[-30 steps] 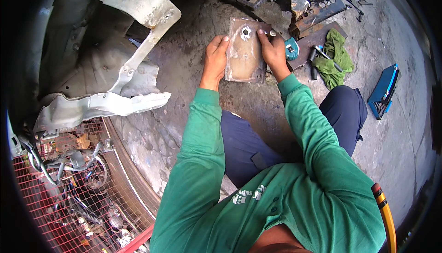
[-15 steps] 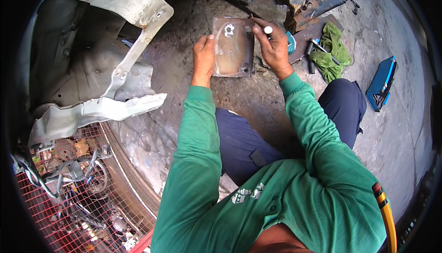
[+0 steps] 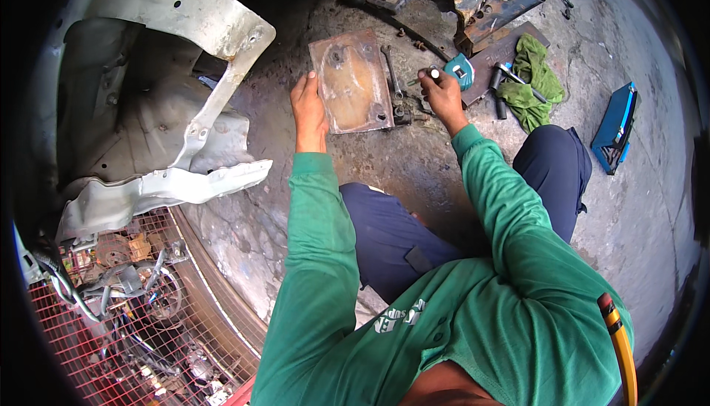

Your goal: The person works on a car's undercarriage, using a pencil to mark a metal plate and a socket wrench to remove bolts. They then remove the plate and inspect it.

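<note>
My left hand (image 3: 309, 110) grips the left edge of a rusty rectangular metal plate (image 3: 351, 84), thumb along its side. The plate is turned slightly, with holes near its corners. To its right, my right hand (image 3: 442, 95) is closed around a slim tool (image 3: 434, 73) with a white round end; its exact kind is unclear. Just beyond that hand lies a teal tape measure (image 3: 461, 72). A wrench (image 3: 392, 72) lies on the floor between the plate and my right hand.
At right, a green rag (image 3: 534, 84) lies with metal tools on a flat bar, near a blue case (image 3: 615, 129). Rusty metal parts (image 3: 506, 7) sit at the far side. A pale vehicle body panel (image 3: 170, 7) juts in at left, above a red wire mesh (image 3: 96, 339).
The plate has moved left and turned with my left hand. My right hand has come away from the plate, lower and slightly right, uncovering the wrench and more of the tape measure.
</note>
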The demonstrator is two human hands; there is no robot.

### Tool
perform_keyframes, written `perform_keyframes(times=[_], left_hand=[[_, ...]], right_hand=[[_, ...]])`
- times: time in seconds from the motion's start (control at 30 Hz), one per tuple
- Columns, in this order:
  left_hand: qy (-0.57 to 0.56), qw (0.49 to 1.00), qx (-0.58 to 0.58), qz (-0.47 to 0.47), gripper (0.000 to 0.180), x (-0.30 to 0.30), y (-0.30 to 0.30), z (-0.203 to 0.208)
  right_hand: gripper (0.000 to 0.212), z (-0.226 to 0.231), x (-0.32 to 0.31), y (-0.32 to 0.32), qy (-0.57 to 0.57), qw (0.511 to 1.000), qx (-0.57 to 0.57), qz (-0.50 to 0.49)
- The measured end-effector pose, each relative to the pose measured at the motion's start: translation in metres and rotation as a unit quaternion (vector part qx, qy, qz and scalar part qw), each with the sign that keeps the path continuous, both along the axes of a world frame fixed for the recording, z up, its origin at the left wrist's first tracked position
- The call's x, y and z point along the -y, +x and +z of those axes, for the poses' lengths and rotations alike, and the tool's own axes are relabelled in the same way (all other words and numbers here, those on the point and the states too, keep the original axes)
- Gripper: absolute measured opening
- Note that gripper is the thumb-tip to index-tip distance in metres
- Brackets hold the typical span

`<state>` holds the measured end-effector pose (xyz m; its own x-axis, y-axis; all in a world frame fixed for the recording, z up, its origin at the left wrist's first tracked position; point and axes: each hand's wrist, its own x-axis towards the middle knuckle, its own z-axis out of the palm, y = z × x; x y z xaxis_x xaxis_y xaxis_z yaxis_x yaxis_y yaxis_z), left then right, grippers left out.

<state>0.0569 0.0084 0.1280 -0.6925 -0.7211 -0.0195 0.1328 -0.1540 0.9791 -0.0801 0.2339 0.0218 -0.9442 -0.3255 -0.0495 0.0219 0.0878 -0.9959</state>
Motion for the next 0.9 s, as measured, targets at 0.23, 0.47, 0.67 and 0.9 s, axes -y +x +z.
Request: perform_keyframes(times=[0.23, 0.47, 0.67, 0.9], left_hand=[[0.014, 1.000, -0.008, -0.008, 0.025, 0.001, -0.001, 0.004], [-0.004, 0.999, 0.027, -0.043, 0.026, 0.007, 0.004, -0.008], [0.019, 0.981, 0.082, -0.177, 0.025, 0.001, -0.013, -0.015], [-0.031, 0.927, 0.152, -0.342, 0.026, -0.010, -0.031, -0.029]], right_hand=[[0.028, -0.067, 0.024, -0.048, 0.139, 0.990, 0.029, 0.005], [0.057, 0.019, 0.028, -0.069, 0.048, 0.983, 0.149, 0.098], [0.048, 0.066, 0.004, -0.063, -0.216, 0.877, 0.312, 0.294], [0.036, 0.059, -0.026, -0.034, -0.031, 0.918, 0.210, 0.335]])
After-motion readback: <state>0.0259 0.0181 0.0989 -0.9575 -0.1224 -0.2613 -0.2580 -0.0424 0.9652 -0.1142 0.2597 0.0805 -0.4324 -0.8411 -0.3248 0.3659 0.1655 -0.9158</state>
